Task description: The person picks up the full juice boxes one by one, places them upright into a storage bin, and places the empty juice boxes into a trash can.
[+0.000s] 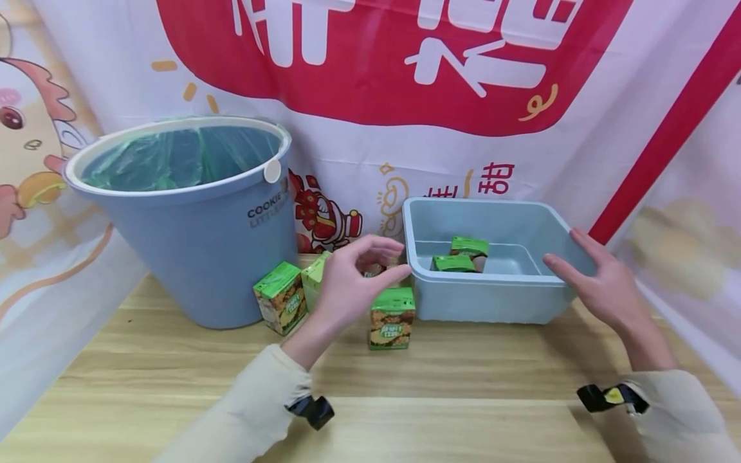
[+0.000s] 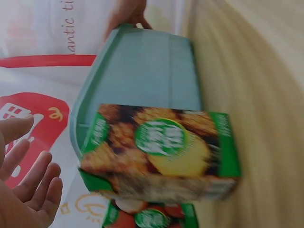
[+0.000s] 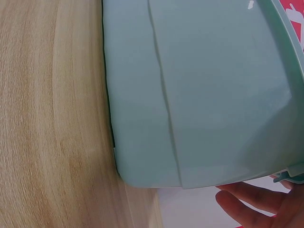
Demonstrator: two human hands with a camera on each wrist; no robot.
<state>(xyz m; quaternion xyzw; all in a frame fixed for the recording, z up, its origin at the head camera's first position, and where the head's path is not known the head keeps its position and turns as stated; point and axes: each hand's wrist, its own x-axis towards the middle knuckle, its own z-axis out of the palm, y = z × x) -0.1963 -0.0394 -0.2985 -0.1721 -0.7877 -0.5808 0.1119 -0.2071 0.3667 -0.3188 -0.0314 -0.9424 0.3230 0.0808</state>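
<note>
In the head view, my left hand (image 1: 350, 276) hovers beside the left end of a light blue plastic storage box (image 1: 486, 299). Its fingers and thumb are curved but apart, holding nothing. Just in front of it stands a small green-and-brown carton (image 1: 392, 325), seen close up as a printed carton (image 2: 161, 142) in the left wrist view. Two similar cartons (image 1: 460, 263) lie inside the storage box. My right hand (image 1: 610, 292) grips the box's right rim, thumb over the top; the right wrist view shows fingers (image 3: 247, 204) at the box's end.
On the left stands a tall blue trash bin (image 1: 202, 244) with a green liner. Against its right side are a carton (image 1: 282, 299) and a paler green one (image 1: 314, 276), partly hidden by my left hand. A printed cloth (image 1: 359, 148) hangs behind the wooden table (image 1: 451, 424).
</note>
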